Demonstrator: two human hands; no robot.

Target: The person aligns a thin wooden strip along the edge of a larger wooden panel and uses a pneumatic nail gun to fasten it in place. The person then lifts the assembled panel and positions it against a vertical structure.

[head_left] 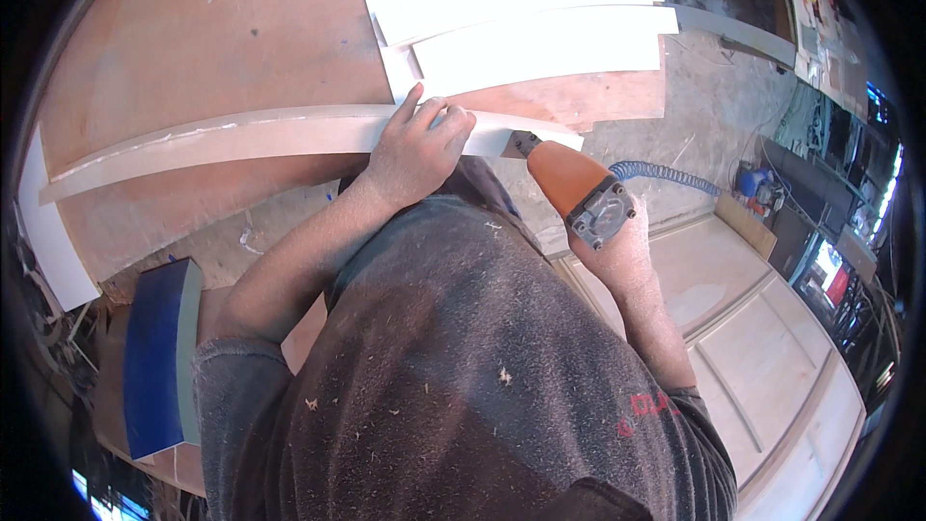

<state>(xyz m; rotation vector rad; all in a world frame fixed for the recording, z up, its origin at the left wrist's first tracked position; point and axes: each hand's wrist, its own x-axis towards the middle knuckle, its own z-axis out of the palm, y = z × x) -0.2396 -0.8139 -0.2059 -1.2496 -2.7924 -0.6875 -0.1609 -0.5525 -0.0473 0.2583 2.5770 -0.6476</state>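
Observation:
A long pale wooden strip (270, 132) lies along the near edge of a large plywood panel (222, 29). My left hand (421, 147) is on the strip near its right end, fingers bent over it and holding it down. My right hand (627, 249) grips an orange air nail gun (571, 181), mostly hidden behind the tool's body. The gun's metal nose meets the near edge of the strip, just right of my left hand. From the gun a coiled blue air hose (666, 174) runs off to the right.
Overlapping white boards (540, 48) lie on the panel's far side. A framed wooden panel (762, 357) stands at the right, with a blue curved-edged piece (156, 357) at the lower left. Tools and clutter line the right rim. Sawdust covers my shirt (434, 347).

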